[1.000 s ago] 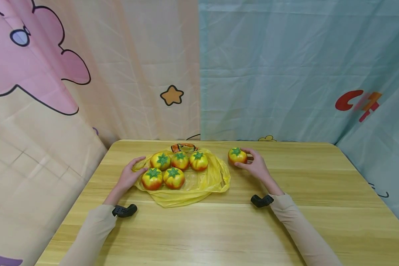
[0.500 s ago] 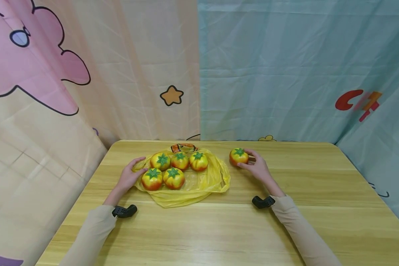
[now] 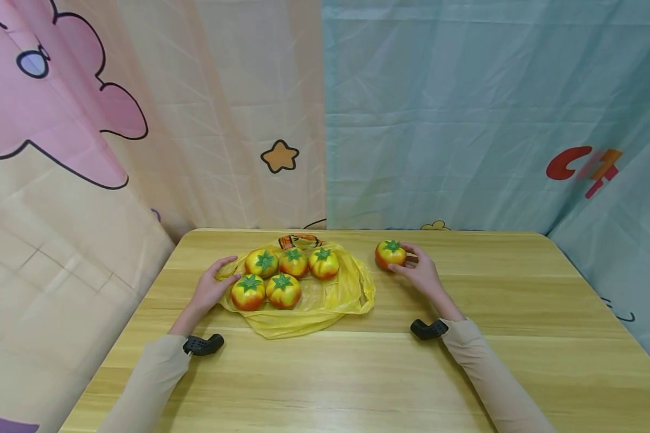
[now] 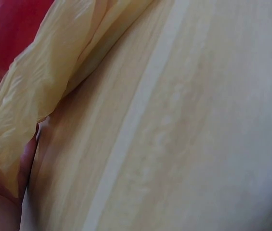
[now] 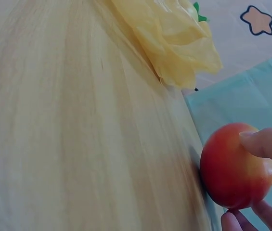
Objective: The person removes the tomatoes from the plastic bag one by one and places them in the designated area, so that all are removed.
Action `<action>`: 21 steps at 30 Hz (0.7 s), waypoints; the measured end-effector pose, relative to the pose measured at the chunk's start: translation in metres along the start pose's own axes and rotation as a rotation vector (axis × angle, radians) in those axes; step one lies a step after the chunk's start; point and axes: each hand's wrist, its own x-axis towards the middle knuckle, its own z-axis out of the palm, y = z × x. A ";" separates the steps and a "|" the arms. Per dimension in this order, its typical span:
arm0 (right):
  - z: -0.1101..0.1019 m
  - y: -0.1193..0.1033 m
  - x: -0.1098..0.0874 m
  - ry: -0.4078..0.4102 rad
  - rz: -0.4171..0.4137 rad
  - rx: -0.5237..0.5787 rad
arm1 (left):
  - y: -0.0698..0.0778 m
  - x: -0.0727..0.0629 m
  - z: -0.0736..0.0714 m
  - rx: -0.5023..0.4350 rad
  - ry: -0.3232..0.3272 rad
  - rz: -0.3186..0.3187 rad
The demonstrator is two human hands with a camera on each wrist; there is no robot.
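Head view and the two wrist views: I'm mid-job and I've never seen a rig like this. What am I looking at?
There is no robot here: a person is working with two bare hands. The head view comes from a camera worn on the head, looking forward and down. The other two come from cameras worn on the wrists, so each shows its own hand's work close up.

On the wooden table lies a yellow plastic bag with five fruits on or in it; which, I can't tell. The right hand holds a sixth fruit, apart from the bag. The left hand touches the bag's left edge; whether it pinches the plastic is hard to tell.
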 end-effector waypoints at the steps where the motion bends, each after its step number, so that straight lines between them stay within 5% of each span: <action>1: 0.000 0.000 0.000 0.000 -0.002 0.003 | 0.000 0.000 0.000 -0.001 0.000 0.000; 21: -0.007 -0.005 -0.006 0.100 -0.092 -0.062 | -0.001 0.000 0.000 0.014 -0.002 -0.003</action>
